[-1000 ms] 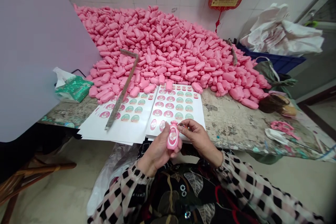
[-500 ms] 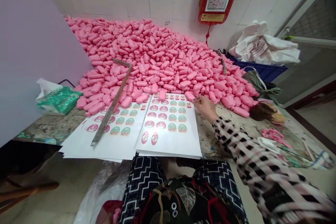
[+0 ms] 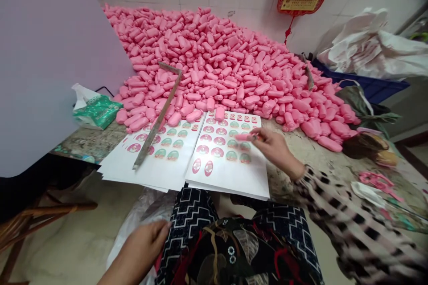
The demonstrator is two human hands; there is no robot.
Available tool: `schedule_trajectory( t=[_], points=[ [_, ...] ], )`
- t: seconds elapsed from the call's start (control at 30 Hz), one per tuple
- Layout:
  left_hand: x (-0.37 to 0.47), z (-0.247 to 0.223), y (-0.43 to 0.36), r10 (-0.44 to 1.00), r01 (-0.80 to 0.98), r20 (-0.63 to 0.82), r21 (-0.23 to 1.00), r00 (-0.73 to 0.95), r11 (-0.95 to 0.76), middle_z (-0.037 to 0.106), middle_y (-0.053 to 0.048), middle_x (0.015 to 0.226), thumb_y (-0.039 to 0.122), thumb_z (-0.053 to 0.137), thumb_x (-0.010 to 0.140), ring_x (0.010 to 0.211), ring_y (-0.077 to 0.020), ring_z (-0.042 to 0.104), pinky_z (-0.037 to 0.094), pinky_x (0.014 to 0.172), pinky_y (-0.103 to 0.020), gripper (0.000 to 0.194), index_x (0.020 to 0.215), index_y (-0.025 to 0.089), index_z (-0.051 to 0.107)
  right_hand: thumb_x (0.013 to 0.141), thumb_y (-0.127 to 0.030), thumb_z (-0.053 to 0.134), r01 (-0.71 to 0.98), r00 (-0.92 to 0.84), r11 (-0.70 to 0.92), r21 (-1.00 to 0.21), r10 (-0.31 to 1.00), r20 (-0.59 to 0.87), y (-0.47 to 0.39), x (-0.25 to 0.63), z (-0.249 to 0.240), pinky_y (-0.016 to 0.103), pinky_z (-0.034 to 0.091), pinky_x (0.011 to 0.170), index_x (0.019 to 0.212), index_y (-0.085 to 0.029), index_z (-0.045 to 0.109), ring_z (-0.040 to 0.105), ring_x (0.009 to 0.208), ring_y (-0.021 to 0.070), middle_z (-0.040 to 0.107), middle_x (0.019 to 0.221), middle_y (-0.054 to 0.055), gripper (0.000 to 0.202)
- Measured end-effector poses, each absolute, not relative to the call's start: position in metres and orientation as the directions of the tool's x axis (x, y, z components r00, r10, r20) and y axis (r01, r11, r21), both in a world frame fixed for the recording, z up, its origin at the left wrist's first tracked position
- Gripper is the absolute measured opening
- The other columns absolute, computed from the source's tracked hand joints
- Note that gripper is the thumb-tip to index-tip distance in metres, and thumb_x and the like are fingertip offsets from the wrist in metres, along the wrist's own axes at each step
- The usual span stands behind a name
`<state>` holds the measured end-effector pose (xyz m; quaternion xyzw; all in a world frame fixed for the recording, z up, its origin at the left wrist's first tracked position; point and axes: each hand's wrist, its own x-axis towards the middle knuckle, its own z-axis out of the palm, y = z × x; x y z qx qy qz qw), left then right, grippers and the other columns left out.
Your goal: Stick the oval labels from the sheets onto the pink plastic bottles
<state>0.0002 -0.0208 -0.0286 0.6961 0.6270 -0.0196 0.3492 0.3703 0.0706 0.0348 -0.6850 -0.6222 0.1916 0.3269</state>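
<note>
Pink plastic, a small bottle (image 3: pixel 244 136), is pinched between the thumb and fingers of the right hand (image 3: pixel 274 149), which I see toward 4 o'clock from the centre of my view. It is over the stack of sticker sheets (image 3: pixel 230 176) at 5 o'clock; I can't tell whether it touches. Down at 7 o'clock, the left hand (image 3: pixel 142 245) is blurred beside a patterned trouser leg (image 3: pixel 189 216), fingers curled; I can't make out whether they grip anything. More printed sheets (image 3: pixel 133 171) lie at 8 o'clock, with a metal bar (image 3: pixel 154 133) resting across them and the pile of pink bottles (image 3: pixel 214 62) that fills my 12 o'clock. Farther out, I have a green tissue pack (image 3: pixel 98 111) at 9, a red-framed calendar (image 3: pixel 314 3) at 1, and a blue crate (image 3: pixel 374 84) under white bags (image 3: pixel 364 51) between 2 and 3.
</note>
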Motion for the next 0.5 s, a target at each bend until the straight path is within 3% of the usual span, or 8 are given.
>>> schedule_trajectory(
  t=[0.07,0.13,0.2,0.27,0.37,0.43,0.5],
  points=[
    [0.029,0.006,-0.010,0.922,0.658,-0.322,0.745,0.214,0.108,0.065,-0.005,0.108,0.045,0.050,0.080,0.097,-0.0215,0.059,0.045,0.085,-0.030,0.038,0.109,0.023,0.060,0.079,-0.043,0.057,0.472,-0.132,-0.002,-0.882,0.989,-0.073,0.040,0.336,0.042,0.027,0.041,0.060,0.088,-0.020,0.065,0.054,0.065,0.0153,0.062,0.074,0.001,0.025],
    [0.059,0.024,-0.003,0.911,0.435,-0.276,0.892,0.307,0.123,0.051,-0.007,0.130,0.039,0.067,0.069,0.109,-0.0214,0.053,0.042,0.092,-0.031,0.068,0.131,0.026,0.041,0.078,-0.040,0.059,0.264,-0.315,-0.107,-0.958,0.930,-0.191,0.014,0.302,0.044,0.025,0.039,0.056,0.082,-0.020,0.065,0.051,0.060,0.0125,0.059,0.068,-0.001,0.021],
    [0.083,0.025,0.002,0.804,0.240,-0.321,0.944,0.501,0.227,0.055,-0.010,0.123,0.035,0.070,0.067,0.098,-0.0197,0.058,0.046,0.085,-0.032,0.074,0.133,0.024,0.037,0.078,-0.040,0.060,0.137,-0.414,-0.208,-0.969,0.876,-0.246,-0.002,0.279,0.039,0.024,0.039,0.056,0.081,-0.019,0.064,0.052,0.060,0.0118,0.059,0.069,-0.001,0.021],
    [0.097,0.016,0.005,0.684,0.132,-0.373,0.916,0.627,0.378,0.063,-0.009,0.099,0.037,0.062,0.074,0.071,-0.0153,0.061,0.049,0.065,-0.029,0.058,0.126,0.021,0.043,0.079,-0.044,0.058,0.100,-0.418,-0.254,-0.962,0.867,-0.272,-0.005,0.269,0.030,0.025,0.039,0.055,0.092,-0.020,0.063,0.052,0.058,0.0120,0.060,0.070,-0.001,0.027],
    [0.100,0.002,0.012,0.765,0.157,-0.407,0.911,0.500,0.382,0.061,-0.002,0.076,0.038,0.053,0.079,0.053,-0.0114,0.054,0.043,0.052,-0.024,0.036,0.110,0.018,0.051,0.085,-0.047,0.051,0.344,-0.213,-0.110,-0.933,0.958,-0.192,0.008,0.274,0.015,0.026,0.039,0.059,0.110,-0.025,0.058,0.053,0.064,0.0135,0.059,0.078,0.000,0.034],
    [0.096,-0.003,0.017,0.907,0.326,-0.284,0.928,0.311,0.179,0.061,-0.001,0.077,0.034,0.055,0.079,0.065,-0.0142,0.058,0.046,0.062,-0.027,0.027,0.101,0.019,0.054,0.089,-0.042,0.045,0.622,-0.093,0.013,-0.783,0.994,-0.058,0.020,0.279,0.007,0.026,0.038,0.066,0.108,-0.028,0.061,0.055,0.077,0.0152,0.059,0.087,0.001,0.028],
    [0.092,-0.004,0.023,0.961,0.529,-0.080,0.845,0.266,-0.076,0.063,-0.004,0.096,0.030,0.053,0.080,0.090,-0.0194,0.059,0.046,0.081,-0.033,0.025,0.103,0.021,0.057,0.092,-0.037,0.041,0.808,-0.060,0.060,-0.586,0.998,0.020,0.029,0.280,0.001,0.026,0.036,0.069,0.102,-0.028,0.064,0.055,0.084,0.0162,0.058,0.091,0.003,0.026]
  ],
)
